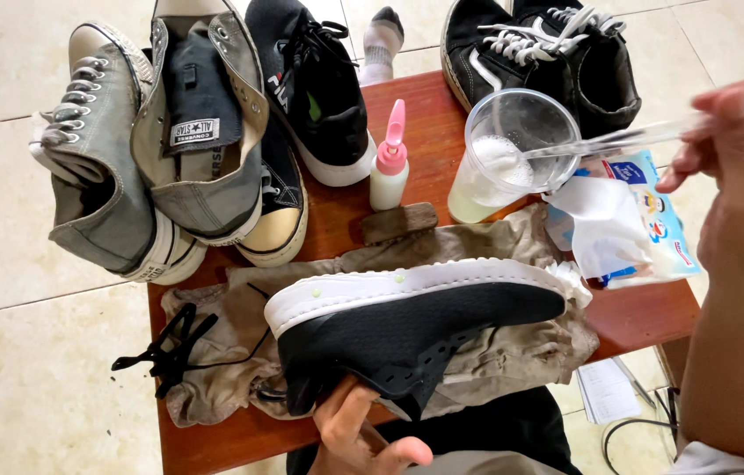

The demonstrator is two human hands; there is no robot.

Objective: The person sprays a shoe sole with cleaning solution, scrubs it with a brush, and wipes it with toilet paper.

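— Black sneaker [416, 330] with the white sole: where does it sit?

— Low in the middle of the view, lying on its side on a dirty beige cloth [495, 365] that covers the near part of the red-brown table [645, 317]. Its sole faces twelve o'clock and its toe points to three o'clock.

— What has hold of it?

— The left hand [359, 435], at six o'clock, is pushed into the shoe's opening, fingers closed around the heel edge from below.

— And the right hand [728, 145]?

— Up at two o'clock, fingers pinched on a thin clear stick [618, 139]. The stick runs toward nine o'clock into a clear plastic cup [513, 154] with foamy white liquid at the bottom.

— What lies around it?

— A small white bottle with a pink cap [390, 163] stands at eleven o'clock from the sneaker, with a small brown block [398, 222] just in front of it. Loose black laces [170, 347] lie at nine o'clock. Grey canvas sneakers [152, 145] are piled at ten o'clock, and a blue and white packet [645, 224] lies just beside the cup.
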